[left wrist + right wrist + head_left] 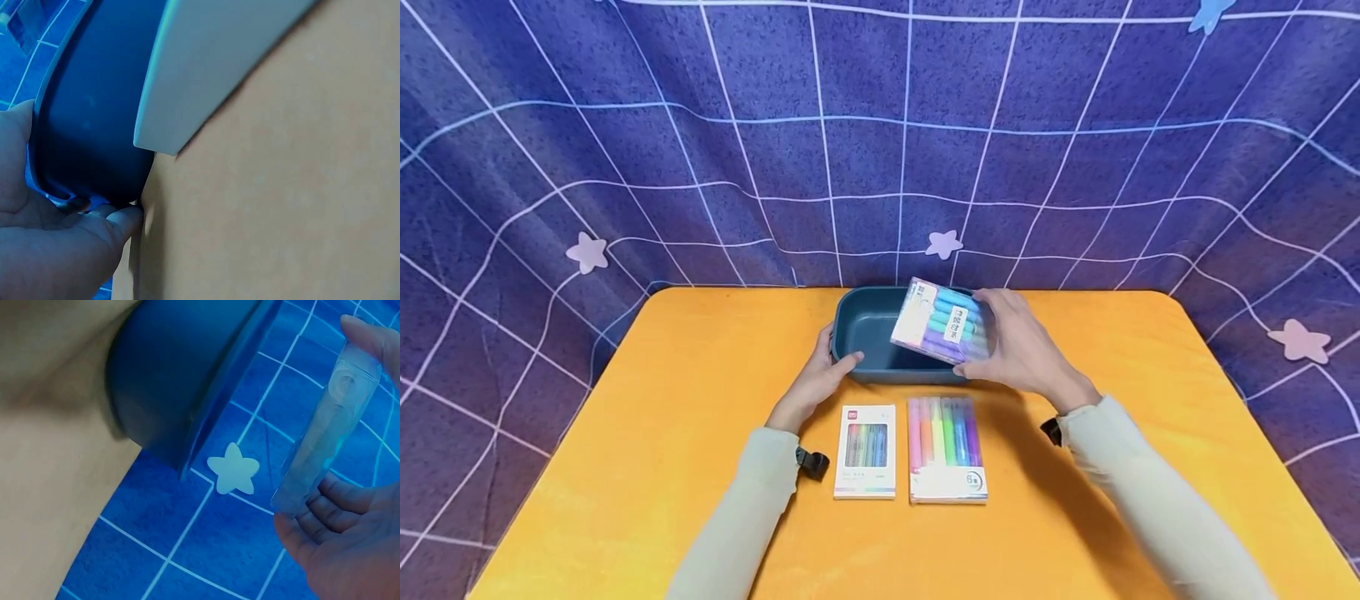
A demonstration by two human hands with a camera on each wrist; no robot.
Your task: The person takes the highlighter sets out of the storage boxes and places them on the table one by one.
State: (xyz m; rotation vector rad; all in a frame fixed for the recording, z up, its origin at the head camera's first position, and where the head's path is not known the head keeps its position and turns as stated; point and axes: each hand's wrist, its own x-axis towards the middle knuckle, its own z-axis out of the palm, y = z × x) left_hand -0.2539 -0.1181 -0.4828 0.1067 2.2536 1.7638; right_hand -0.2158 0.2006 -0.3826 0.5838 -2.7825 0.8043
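A dark teal bin (868, 321) stands near the table's back edge. My left hand (816, 377) grips its left end, thumb over the rim and fingers round the outside, as the left wrist view also shows for the bin (94, 119). My right hand (1024, 346) holds a clear pack of markers (942, 323) by its edges, tilted above the bin's right part. In the right wrist view the thumb and fingers span the narrow side of that pack (331, 431), apart from the bin (169, 375). The bin's right end is partly hidden behind pack and hand.
In front of the bin, a white box of pens (865, 479) lies beside a clear pack of rainbow highlighters (946, 442). An orange cloth (700, 417) covers the table. Behind it hangs a blue curtain (865, 158) with white grid lines and stars.
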